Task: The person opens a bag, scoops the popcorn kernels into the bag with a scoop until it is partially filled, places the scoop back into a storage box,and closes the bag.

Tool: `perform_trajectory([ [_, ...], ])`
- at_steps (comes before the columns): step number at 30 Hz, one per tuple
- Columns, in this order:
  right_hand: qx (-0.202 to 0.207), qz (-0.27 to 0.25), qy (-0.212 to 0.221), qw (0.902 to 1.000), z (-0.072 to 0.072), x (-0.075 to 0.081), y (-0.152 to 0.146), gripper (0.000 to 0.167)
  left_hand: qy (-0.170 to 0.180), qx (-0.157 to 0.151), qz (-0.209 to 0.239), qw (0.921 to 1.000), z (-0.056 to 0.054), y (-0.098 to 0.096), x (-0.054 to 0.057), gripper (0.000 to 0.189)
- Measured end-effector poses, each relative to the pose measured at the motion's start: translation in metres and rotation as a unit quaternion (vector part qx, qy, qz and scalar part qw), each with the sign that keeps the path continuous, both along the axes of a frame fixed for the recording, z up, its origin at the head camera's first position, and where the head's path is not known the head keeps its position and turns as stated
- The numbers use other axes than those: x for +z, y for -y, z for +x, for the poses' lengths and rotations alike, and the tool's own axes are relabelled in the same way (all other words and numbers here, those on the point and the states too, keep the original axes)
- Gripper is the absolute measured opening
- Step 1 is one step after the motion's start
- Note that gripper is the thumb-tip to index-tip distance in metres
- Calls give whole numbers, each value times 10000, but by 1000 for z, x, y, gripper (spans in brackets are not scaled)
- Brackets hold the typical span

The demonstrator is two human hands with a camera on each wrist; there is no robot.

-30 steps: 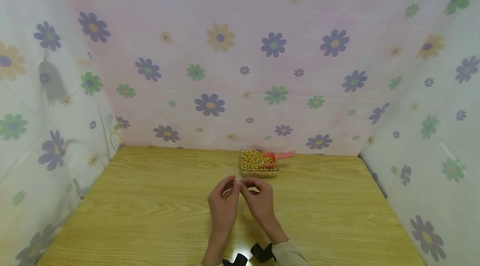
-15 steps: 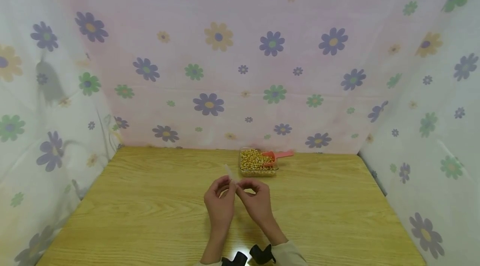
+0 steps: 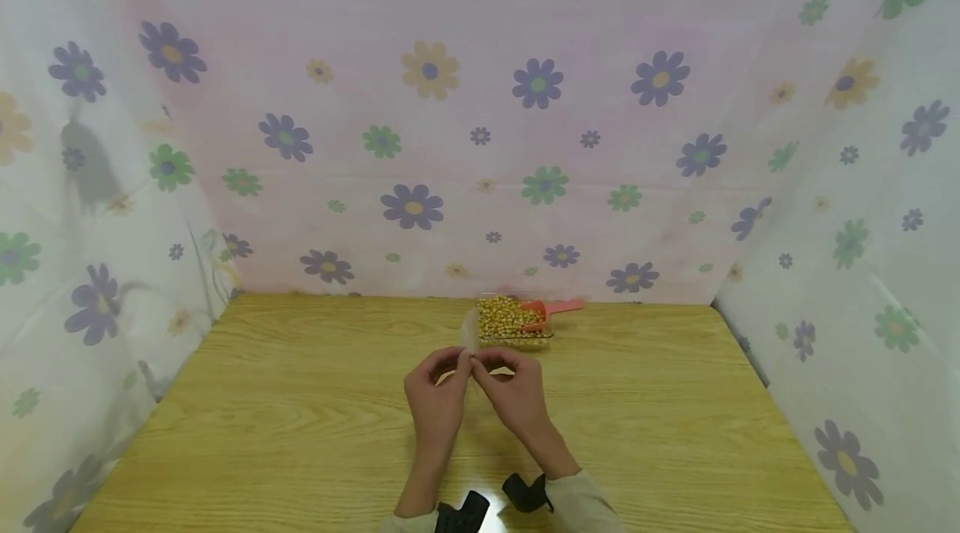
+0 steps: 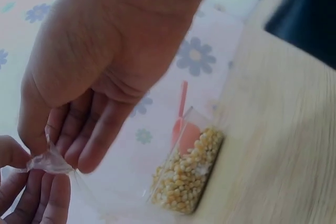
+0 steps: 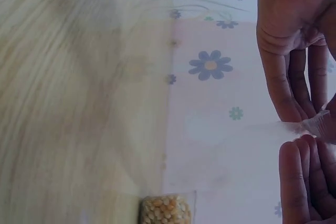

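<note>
My left hand (image 3: 437,404) and right hand (image 3: 519,399) meet at the fingertips over the table, pinching a thin clear plastic bag (image 4: 51,162) between thumbs and fingers. In the head view a pale strip of the bag sticks up beyond the fingertips. The right wrist view shows the gathered film (image 5: 315,126) bunched between both sets of fingers, its see-through part spreading to the left. Just beyond the hands stands a clear rectangular container (image 3: 517,344) of yellow corn kernels (image 3: 498,318). A pink-red scoop (image 3: 565,306) lies in the corn, handle pointing right over the rim.
The wooden table (image 3: 300,399) extends to both sides of the hands. A flowered curtain (image 3: 480,99) closes off the back and both sides. Black wrist mounts (image 3: 525,493) are strapped near the sleeves.
The plastic strip beyond the fingertips has swung more upright and now reaches beside the container. Both hands have shifted slightly left and up, still pinching together. The head view has tilted slightly.
</note>
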State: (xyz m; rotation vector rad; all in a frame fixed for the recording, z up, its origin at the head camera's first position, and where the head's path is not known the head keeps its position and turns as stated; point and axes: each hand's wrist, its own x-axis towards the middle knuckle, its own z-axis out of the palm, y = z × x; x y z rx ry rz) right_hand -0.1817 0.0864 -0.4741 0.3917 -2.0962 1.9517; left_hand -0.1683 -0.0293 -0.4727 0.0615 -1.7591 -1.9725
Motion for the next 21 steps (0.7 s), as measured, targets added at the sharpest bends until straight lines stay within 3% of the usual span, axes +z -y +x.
perform_trajectory([
  [6, -396, 254, -331, 9983, -2, 9, -5, 9, -260, 102, -387, 9989, 0, 4, 5, 4],
  [10, -810, 494, -679, 9932, -5, 11, -11, 9, -596, 590, -766, 9935, 2, 8, 8, 10],
  [14, -1086, 742, -1117, 9850, -4, 19, -14, 12, -888, 1122, -1124, 9833, 2, 11, 6, 14],
  [21, -1208, 808, -1499, 9780, 7, 44, -11, 12, -1019, 1418, -1320, 9757, 2, 13, 2, 14],
])
